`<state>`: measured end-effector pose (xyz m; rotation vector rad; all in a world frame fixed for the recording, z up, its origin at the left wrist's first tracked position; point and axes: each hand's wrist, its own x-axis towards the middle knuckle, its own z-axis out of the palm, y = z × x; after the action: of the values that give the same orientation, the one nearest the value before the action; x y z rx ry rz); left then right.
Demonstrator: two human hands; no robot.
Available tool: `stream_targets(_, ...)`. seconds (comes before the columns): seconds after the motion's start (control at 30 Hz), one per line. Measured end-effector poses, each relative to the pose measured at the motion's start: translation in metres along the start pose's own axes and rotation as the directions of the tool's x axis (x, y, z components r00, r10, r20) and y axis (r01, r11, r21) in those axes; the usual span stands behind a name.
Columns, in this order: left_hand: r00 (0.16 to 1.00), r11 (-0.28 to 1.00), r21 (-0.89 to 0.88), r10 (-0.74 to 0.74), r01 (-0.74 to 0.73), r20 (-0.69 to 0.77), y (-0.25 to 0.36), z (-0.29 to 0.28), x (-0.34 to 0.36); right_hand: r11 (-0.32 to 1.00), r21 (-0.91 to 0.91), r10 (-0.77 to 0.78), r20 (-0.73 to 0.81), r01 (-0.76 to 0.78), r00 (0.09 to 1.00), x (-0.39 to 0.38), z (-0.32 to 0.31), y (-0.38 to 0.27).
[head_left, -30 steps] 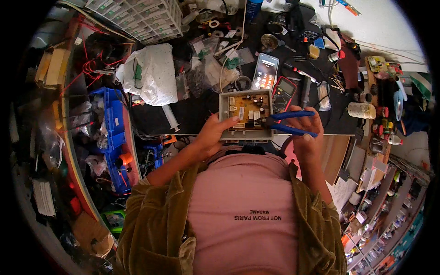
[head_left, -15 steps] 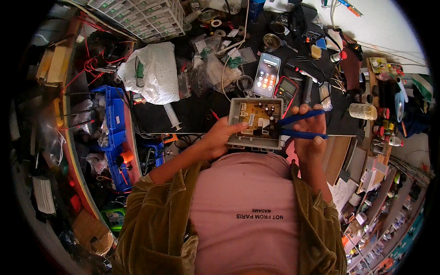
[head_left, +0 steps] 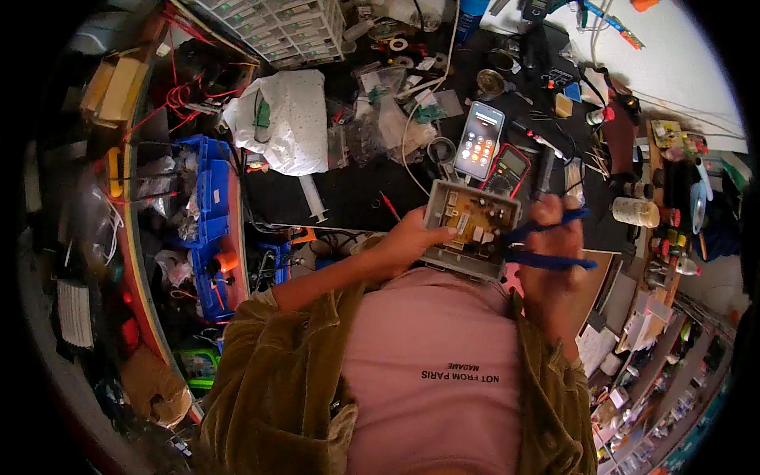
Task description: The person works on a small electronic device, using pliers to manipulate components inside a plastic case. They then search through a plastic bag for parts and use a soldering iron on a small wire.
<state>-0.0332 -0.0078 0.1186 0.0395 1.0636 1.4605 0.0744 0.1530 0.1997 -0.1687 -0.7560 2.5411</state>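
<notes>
Grey box with circuit board is gripped at its left side by left hand, near table edge; blue-handled pliers are held in right hand, at box's right.

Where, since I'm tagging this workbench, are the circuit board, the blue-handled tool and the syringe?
Circuit board (head_left: 477,222), head view: middle of its component side.
Blue-handled tool (head_left: 548,260), head view: the handle nearer the person.
Syringe (head_left: 312,195), head view: its barrel.
</notes>
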Motion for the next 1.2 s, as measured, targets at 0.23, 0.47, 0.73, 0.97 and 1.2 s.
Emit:
stream_targets(0.23,0.990,0.988,-0.117,0.089,-0.102,-0.114,-0.017,-0.010,0.006,0.987,-0.050,-0.147,0.095,0.152,0.985,0.009,-0.003,-0.040)
stream_targets(0.47,0.919,0.979,0.053,0.201,-0.195,-0.339,-0.022,-0.062,0.016,0.941,-0.332,0.037,-0.099,-0.068,0.994,0.003,-0.026,-0.032)
stream_targets(0.73,0.727,0.981,0.173,0.183,-0.088,-0.662,-0.052,-0.174,0.013,0.945,-0.286,0.107,-0.181,-0.156,0.978,-0.003,-0.050,-0.016)
stream_targets(0.97,0.578,0.831,0.533,0.358,0.161,-0.733,-0.091,-0.243,0.027,0.897,-0.377,0.160,-0.212,-0.232,0.964,-0.003,-0.047,-0.005)
stream_targets(1.2,0.464,0.527,0.736,0.571,0.425,-0.677,0.001,-0.208,-0.028,0.879,-0.423,0.154,-0.179,-0.218,0.972,-0.002,-0.039,-0.002)
